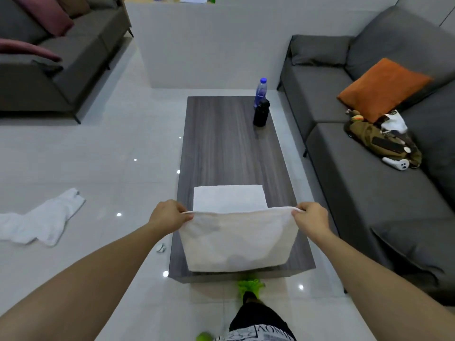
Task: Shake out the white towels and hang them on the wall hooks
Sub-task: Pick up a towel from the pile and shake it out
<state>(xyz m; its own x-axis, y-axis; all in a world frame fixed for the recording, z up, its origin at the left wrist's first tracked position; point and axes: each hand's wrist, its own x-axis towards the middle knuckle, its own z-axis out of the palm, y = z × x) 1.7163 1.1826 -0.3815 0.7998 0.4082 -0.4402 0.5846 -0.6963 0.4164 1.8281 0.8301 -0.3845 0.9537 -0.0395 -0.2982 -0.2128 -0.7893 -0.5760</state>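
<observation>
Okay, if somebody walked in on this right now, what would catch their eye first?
Probably the white towel stretched between the left hand and right hand, each pinching a top corner, over the near end of the dark wood-grain coffee table. Next, the crumpled white towel on the tiled floor at left, and the orange cushion on the grey sofa at right.

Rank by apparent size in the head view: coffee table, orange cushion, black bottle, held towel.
1. coffee table
2. held towel, though it is nearest the camera
3. orange cushion
4. black bottle
</observation>
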